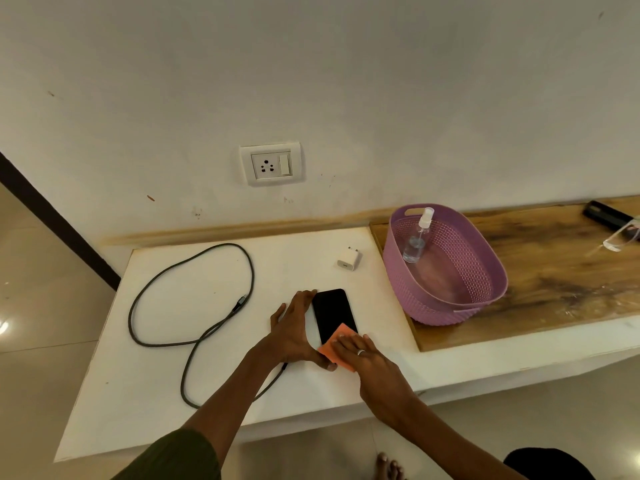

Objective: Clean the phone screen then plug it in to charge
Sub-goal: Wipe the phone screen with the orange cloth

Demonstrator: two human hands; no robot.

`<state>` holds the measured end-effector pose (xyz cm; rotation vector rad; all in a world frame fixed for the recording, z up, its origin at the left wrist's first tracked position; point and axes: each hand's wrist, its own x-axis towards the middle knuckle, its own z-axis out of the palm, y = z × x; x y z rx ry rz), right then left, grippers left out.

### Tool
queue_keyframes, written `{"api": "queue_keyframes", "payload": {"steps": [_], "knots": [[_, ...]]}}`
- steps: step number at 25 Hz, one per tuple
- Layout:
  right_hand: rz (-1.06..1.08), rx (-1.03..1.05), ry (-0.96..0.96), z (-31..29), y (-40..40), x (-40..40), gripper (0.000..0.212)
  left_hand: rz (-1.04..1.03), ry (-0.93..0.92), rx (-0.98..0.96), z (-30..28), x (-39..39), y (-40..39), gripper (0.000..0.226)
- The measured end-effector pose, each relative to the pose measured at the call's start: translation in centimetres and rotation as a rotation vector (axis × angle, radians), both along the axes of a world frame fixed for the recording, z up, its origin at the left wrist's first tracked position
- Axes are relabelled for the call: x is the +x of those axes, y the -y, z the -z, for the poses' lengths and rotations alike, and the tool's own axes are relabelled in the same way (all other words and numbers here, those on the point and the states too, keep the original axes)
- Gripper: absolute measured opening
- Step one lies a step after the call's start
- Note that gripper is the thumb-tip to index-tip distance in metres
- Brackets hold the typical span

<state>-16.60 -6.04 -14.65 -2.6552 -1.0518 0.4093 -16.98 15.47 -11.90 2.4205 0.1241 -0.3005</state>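
A black phone [333,311] lies screen up on the white table [173,393]. My left hand [294,332] grips the phone's left edge, with the thumb at its near end. My right hand [367,358] presses an orange cloth [337,348] flat on the phone's near end. A dark charging cable [194,282] lies in loops on the table to the left. A white charger plug [349,258] rests behind the phone. The wall socket [270,164] with its switch sits on the wall above the table.
A purple plastic basket [450,296] stands to the right on a wooden counter [554,289], with a clear spray bottle [418,239] inside. A dark flat object [606,216] and clear glasses [620,237] lie at the far right. My bare foot [389,467] shows below.
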Motion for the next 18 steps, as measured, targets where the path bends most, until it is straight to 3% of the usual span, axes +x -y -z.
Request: {"api": "queue_keyframes", "payload": {"steps": [9, 18], "knots": [[-0.060, 0.053, -0.098, -1.7, 0.5, -0.8, 0.080, 0.025, -0.007, 0.047, 0.0, 0.2, 0.0, 0.147], [-0.178, -0.099, -0.003, -0.9, 2.6, -1.6, 0.086, 0.017, -0.002, 0.019, 0.1, 0.0, -0.1, 0.145]]}}
